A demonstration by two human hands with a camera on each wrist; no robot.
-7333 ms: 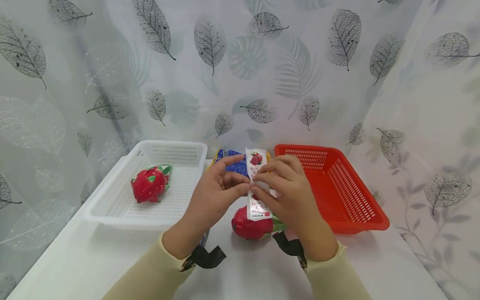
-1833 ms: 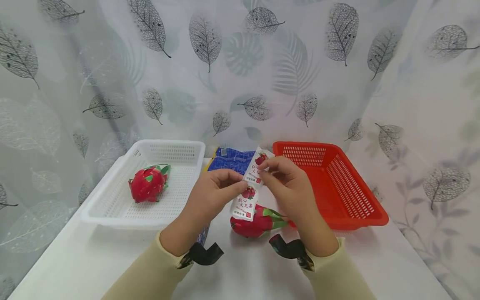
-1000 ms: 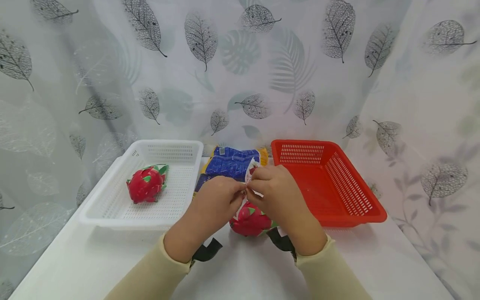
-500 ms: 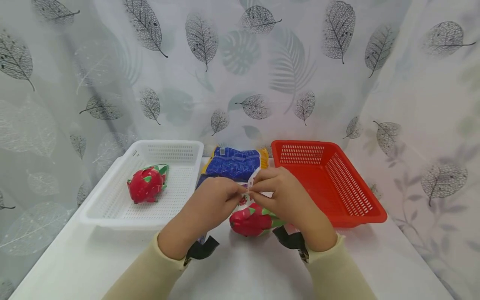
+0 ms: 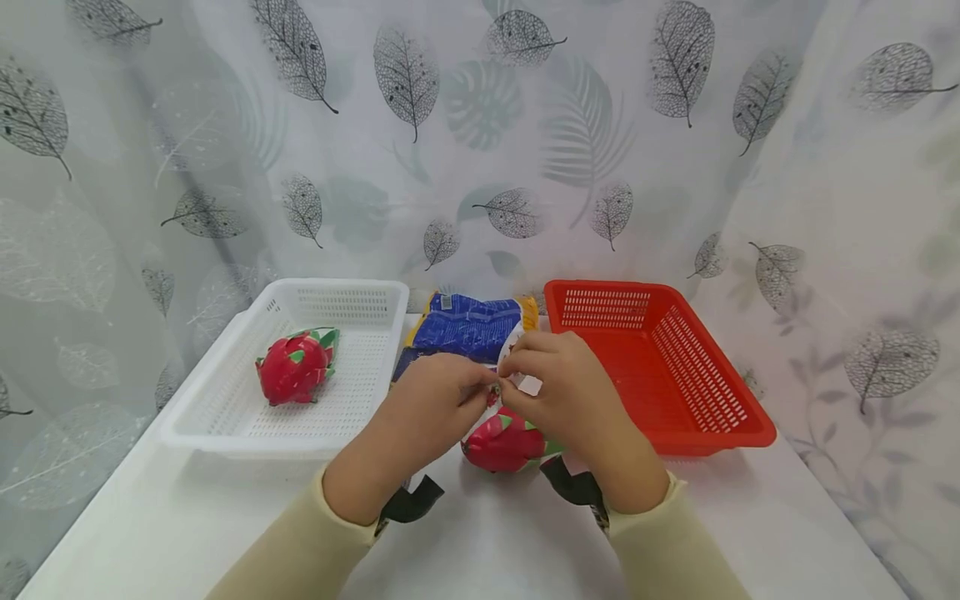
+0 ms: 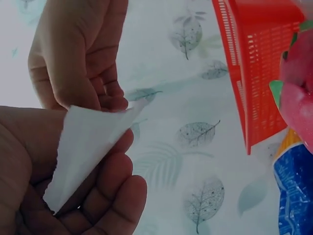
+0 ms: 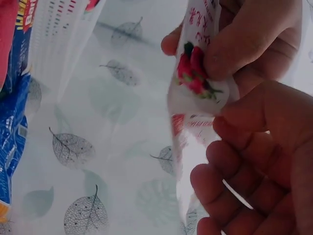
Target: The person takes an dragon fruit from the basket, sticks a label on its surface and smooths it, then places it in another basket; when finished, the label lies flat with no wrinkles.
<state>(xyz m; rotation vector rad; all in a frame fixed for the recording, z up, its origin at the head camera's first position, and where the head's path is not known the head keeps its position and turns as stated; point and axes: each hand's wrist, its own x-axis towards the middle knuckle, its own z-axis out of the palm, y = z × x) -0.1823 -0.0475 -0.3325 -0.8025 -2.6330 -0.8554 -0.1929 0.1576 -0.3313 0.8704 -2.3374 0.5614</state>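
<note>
Above the middle of the table, my left hand (image 5: 427, 404) and right hand (image 5: 573, 396) pinch a strip of dragon fruit labels (image 7: 195, 27), fingertips nearly meeting. In the right wrist view the left thumb presses near the printed fruit picture, and the strip bends where the right thumb and finger grip it. Its plain white back (image 6: 85, 147) faces the left wrist view. Much of the strip hides behind my hands in the head view. A red dragon fruit (image 5: 501, 443) with green tips lies on the table below my hands.
At left stands a white basket (image 5: 180, 425) holding another dragon fruit (image 5: 295, 371). A red basket (image 5: 757, 421) sits at right. Between them, at the back, lies a blue and yellow packet (image 5: 465, 327). A leaf-print curtain (image 5: 480, 167) hangs behind.
Earlier the strip was spread flat with its print facing up. Since then my hands have drawn together and turned over it, bending it between the fingertips; in the last half second they barely move.
</note>
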